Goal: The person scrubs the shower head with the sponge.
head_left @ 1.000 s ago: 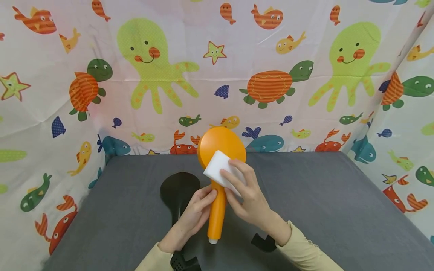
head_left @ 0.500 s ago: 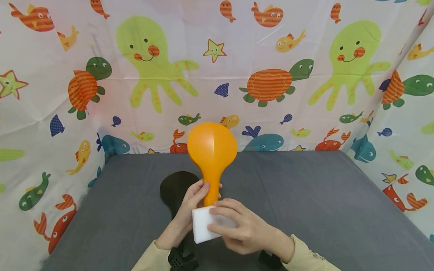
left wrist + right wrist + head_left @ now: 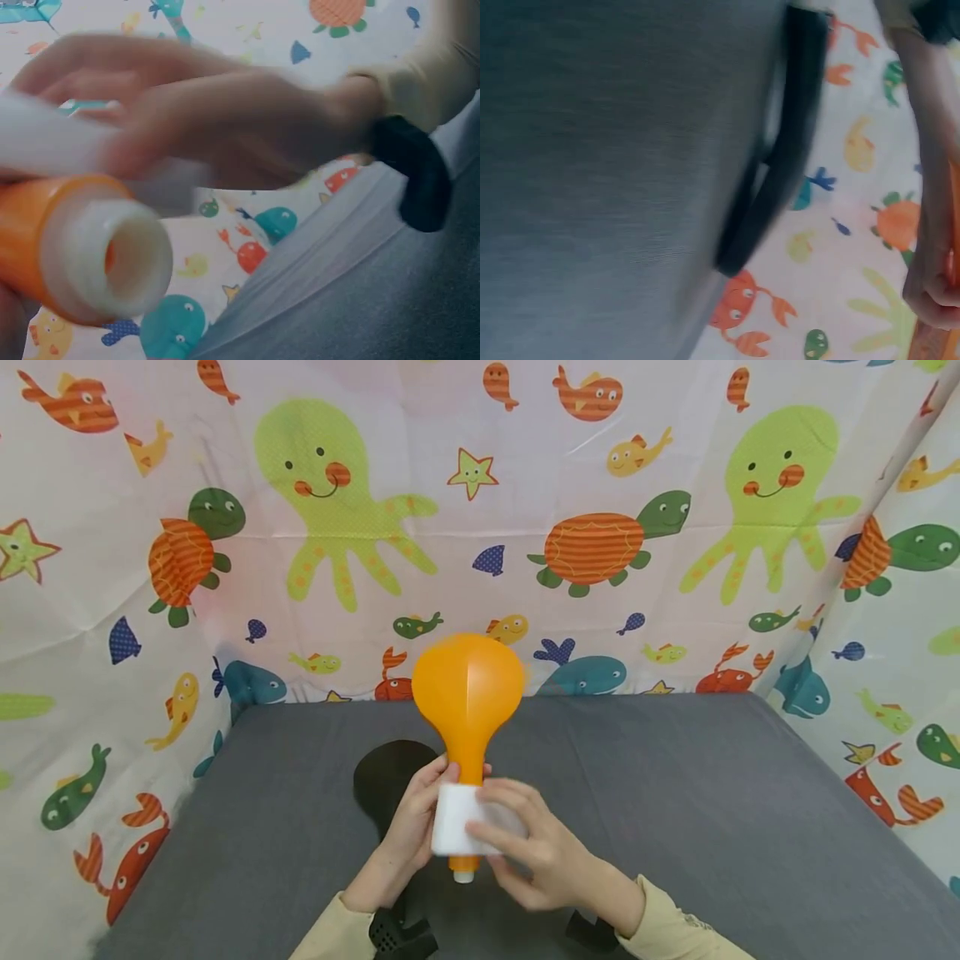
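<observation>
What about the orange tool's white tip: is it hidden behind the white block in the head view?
No, the white tip shows below the white block, at the bottom end of the orange tool.

Printed white cloth [image 3: 457, 543] is hanging before me at the back and both sides, displaying green octopuses [image 3: 318, 485], orange-shelled turtles [image 3: 592, 550] and red crabs [image 3: 725, 682]. A grey surface [image 3: 675, 810] is spreading below, reaching the cloth's foot, while a faint pinkish cast is colouring the back.

Orange shower head [image 3: 468, 693] upright; white sponge [image 3: 453, 822], blurred, apparently against handle [image 3: 468, 769].
</observation>
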The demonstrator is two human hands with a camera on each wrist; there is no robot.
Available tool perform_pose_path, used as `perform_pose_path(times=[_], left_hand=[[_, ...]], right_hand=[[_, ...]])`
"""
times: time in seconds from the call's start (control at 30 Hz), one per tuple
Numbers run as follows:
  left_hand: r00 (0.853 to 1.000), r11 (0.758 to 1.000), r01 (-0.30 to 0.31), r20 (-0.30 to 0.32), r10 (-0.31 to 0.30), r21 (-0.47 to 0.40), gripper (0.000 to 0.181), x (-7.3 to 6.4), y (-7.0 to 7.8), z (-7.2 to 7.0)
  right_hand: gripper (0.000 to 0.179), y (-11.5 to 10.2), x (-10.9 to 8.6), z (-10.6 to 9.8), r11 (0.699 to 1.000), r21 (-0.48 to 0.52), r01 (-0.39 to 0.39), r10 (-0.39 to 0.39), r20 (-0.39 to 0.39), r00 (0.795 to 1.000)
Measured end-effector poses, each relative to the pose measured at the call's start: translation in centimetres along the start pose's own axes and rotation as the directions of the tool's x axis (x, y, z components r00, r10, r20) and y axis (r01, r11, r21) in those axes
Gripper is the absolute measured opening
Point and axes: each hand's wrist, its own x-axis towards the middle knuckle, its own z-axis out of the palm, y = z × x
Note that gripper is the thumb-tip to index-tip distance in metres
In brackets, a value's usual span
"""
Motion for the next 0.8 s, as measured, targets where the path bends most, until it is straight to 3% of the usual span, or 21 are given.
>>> perform_pose_path(times=[0.1,0.2,0.33,0.43,0.5,0.57,0.7,0.8], left_hand=[[1.000,1.000,0.012,0.000,-0.012,-0.015,0.030,0.1,0.1,-0.2],[1.000,1.000,0.017,0.021,-0.017,-0.008,0.028,0.0,0.0,-0.1],[0.999,1.000,0.024,0.040,-0.024,0.003,0.028,0.0,-0.4,0.3],[0.999,0.999,0.035,0.032,-0.036,0.014,0.030,0.0,-0.5,0.5],[0.999,0.999,0.046,0.012,-0.046,0.018,0.029,0.0,-0.5,0.5],[0.999,0.999,0.035,-0.007,-0.035,0.012,0.028,0.0,-0.5,0.3],[0.998,0.999,0.015,-0.055,-0.017,-0.030,0.030,0.0,-0.3,-0.3],[0.997,0.999,0.006,-0.073,-0.009,-0.050,0.032,0.1,-0.1,-0.5]], right_hand=[[0.032,-0.1,-0.5,-0.1,0.993,0.028,0.113,-0.115,0.080,0.990],[0.032,0.4,-0.5,-0.2,0.993,-0.023,0.115,-0.113,0.073,0.991],[0.032,1.5,0.3,-0.5,0.986,-0.152,-0.074,0.068,-0.045,0.997],[0.036,2.0,0.8,-0.7,0.955,-0.180,-0.235,0.217,-0.116,0.969],[0.037,1.9,0.7,-0.6,0.947,-0.153,-0.281,0.265,-0.116,0.957],[0.036,1.4,0.3,-0.3,0.961,-0.106,-0.257,0.248,-0.087,0.965],[0.034,0.1,-1.0,0.2,0.993,0.033,-0.110,0.109,0.036,0.993],[0.032,-0.4,-1.6,0.3,0.994,0.110,-0.015,0.003,0.113,0.994]])
